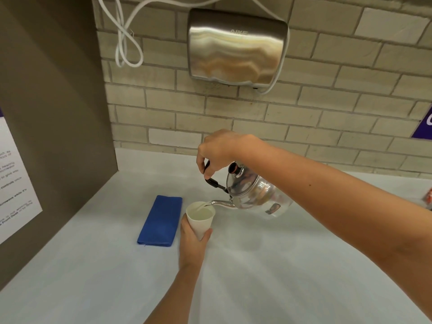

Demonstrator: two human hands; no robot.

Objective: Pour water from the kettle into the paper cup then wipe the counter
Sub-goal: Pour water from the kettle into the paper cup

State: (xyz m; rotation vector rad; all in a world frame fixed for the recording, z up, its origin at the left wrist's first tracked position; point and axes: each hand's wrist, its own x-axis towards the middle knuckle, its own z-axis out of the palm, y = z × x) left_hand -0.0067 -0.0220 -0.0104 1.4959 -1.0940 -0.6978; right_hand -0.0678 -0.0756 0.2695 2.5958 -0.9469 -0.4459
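Note:
A shiny metal kettle [253,195] hangs tilted above the white counter [280,265], its spout over the rim of a white paper cup [201,218]. Water runs from the spout into the cup, which holds some water. My right hand [219,152] grips the kettle's black handle from above. My left hand [191,244] holds the cup from below and behind, tilted slightly toward the kettle. A folded blue cloth [160,220] lies flat on the counter just left of the cup.
A steel hand dryer [236,46] with a white cable [126,38] hangs on the brick wall behind. A brown side panel with a printed notice [14,178] bounds the counter on the left. A small orange object [429,197] sits at the right edge.

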